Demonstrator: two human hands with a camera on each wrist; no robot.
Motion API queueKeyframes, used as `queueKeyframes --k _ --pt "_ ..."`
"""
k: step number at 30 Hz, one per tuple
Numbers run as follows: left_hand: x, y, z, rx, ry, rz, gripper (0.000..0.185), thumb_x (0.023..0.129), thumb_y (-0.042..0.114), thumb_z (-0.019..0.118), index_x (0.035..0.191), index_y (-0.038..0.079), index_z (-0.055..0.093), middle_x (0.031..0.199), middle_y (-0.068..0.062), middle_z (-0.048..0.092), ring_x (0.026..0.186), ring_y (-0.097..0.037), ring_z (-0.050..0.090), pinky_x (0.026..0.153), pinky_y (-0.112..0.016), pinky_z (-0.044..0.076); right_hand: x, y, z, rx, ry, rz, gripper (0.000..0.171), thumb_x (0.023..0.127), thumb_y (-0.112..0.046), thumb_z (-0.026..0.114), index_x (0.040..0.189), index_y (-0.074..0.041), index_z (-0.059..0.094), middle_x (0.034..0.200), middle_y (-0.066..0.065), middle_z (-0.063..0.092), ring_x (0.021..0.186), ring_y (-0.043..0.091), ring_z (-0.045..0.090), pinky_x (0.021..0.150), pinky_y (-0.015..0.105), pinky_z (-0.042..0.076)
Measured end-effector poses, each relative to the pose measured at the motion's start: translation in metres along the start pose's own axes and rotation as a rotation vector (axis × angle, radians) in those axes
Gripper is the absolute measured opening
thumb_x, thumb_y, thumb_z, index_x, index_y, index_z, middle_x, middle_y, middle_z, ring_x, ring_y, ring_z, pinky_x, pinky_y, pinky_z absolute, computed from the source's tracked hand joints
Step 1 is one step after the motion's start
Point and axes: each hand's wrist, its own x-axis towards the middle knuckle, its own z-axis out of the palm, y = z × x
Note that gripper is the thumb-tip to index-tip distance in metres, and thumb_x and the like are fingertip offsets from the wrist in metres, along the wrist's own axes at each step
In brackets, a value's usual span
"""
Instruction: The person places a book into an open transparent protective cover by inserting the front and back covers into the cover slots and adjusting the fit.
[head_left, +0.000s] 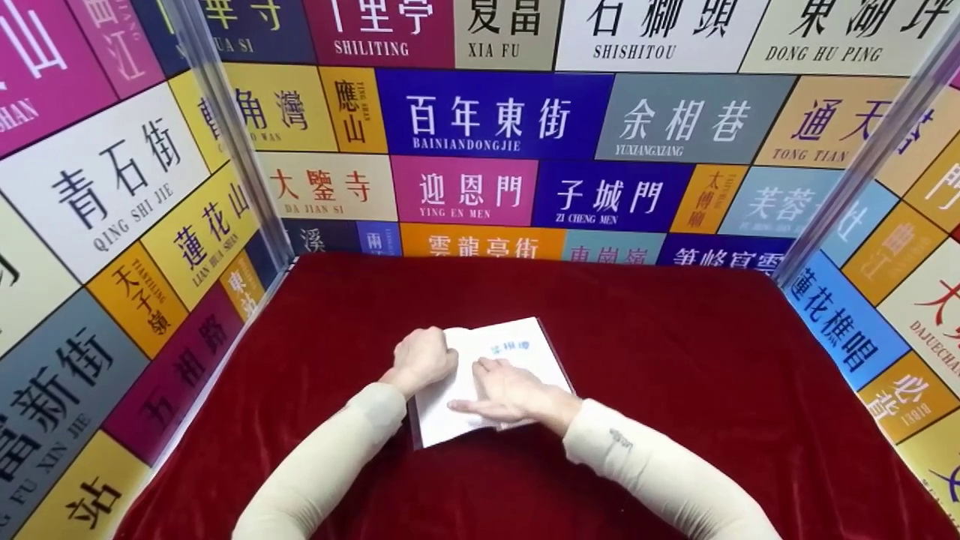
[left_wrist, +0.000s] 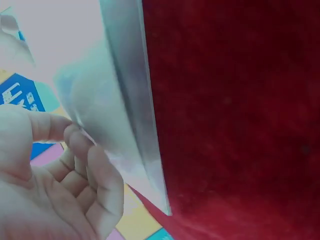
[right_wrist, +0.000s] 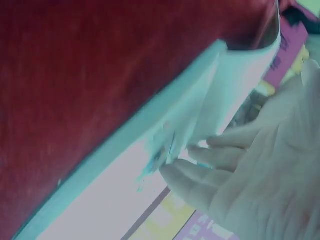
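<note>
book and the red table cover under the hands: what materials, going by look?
Book: paper, matte white pages; the left wrist view shows the stacked page edges, and a thin leaf bends near the right hand. Cover stock cannot be told.
Table cover: deep red fabric, probably velvet or felt; soft, fuzzy nap with no glare.

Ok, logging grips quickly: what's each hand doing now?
Left hand: curled, holding the book at its left edge.
Right hand: open, fingers flat on the page.
</note>
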Motion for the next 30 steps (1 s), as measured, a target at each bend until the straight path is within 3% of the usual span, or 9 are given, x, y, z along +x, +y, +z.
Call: queueKeyframes --k 3,5,9,13,20,25,26,30 --pt "-0.003 0.01 -0.001 0.007 0.03 0.053 0.016 0.091 0.025 0.069 0.083 0.012 0.072 0.08 -0.009 0.074 0.076 -0.029 0.069 0.074 -0.053 0.063 0.0 0.014 -0.01 0.112 0.027 -0.041 0.086 0.109 -0.073 0.049 0.139 0.006 0.066 0.143 0.026 0.07 0.136 0.043 0.067 0.12 0.057 0.054" --pt "-0.008 0.021 -0.005 0.012 0.015 0.074 0.016 0.092 0.025 0.074 0.092 0.009 0.076 0.089 -0.01 0.078 0.083 -0.031 0.073 0.079 -0.053 0.064 -0.001 0.024 -0.014 0.179 0.043 -0.045 0.078 0.111 -0.067 0.05 0.132 0.006 0.069 0.133 0.027 0.073 0.129 0.044 0.07 0.117 0.058 0.055" --pt "-0.014 0.033 -0.001 0.056 -0.008 0.157 0.025 0.092 0.027 0.082 0.105 0.005 0.079 0.105 -0.014 0.079 0.1 -0.035 0.075 0.089 -0.051 0.065 -0.003 0.043 -0.022 0.268 0.067 0.003 0.08 0.112 -0.06 0.053 0.148 0.011 0.064 0.148 0.03 0.071 0.142 0.046 0.067 0.126 0.059 0.051" --pt "-0.018 0.044 0.002 0.105 -0.022 0.212 0.025 0.092 0.026 0.081 0.103 0.004 0.08 0.11 -0.017 0.077 0.108 -0.037 0.072 0.088 -0.052 0.067 -0.003 0.056 -0.027 0.258 0.087 0.085 0.076 0.106 -0.053 0.065 0.152 0.007 0.064 0.151 0.026 0.071 0.145 0.044 0.066 0.126 0.058 0.052" --pt "-0.021 0.062 0.008 0.199 -0.056 0.298 0.025 0.094 0.029 0.078 0.101 0.005 0.081 0.106 -0.015 0.079 0.104 -0.035 0.071 0.092 -0.052 0.063 -0.001 0.072 -0.031 0.214 0.12 0.25 0.072 0.096 -0.048 0.079 0.149 0.0 0.068 0.145 0.023 0.074 0.133 0.04 0.07 0.119 0.056 0.056" --pt "-0.014 0.062 0.032 0.236 -0.024 0.397 0.025 0.088 0.03 0.077 0.094 0.006 0.078 0.095 -0.013 0.079 0.091 -0.035 0.074 0.083 -0.052 0.062 -0.002 0.08 -0.032 0.227 0.142 0.307 0.077 0.092 -0.046 0.083 0.151 0.001 0.065 0.147 0.026 0.072 0.137 0.043 0.069 0.12 0.056 0.056" --pt "-0.01 0.06 0.04 0.241 -0.01 0.42 0.023 0.086 0.03 0.077 0.091 0.007 0.076 0.09 -0.011 0.078 0.086 -0.034 0.073 0.076 -0.052 0.061 -0.002 0.081 -0.033 0.235 0.145 0.319 0.078 0.092 -0.045 0.083 0.151 0.002 0.064 0.148 0.026 0.071 0.137 0.043 0.068 0.12 0.056 0.055" --pt "-0.005 0.06 0.056 0.221 -0.062 0.435 0.016 0.084 0.026 0.077 0.089 0.011 0.073 0.088 -0.007 0.076 0.082 -0.03 0.075 0.071 -0.048 0.063 -0.002 0.084 -0.036 0.257 0.161 0.368 0.077 0.091 -0.045 0.085 0.149 0.002 0.065 0.142 0.025 0.074 0.127 0.041 0.071 0.114 0.055 0.058"
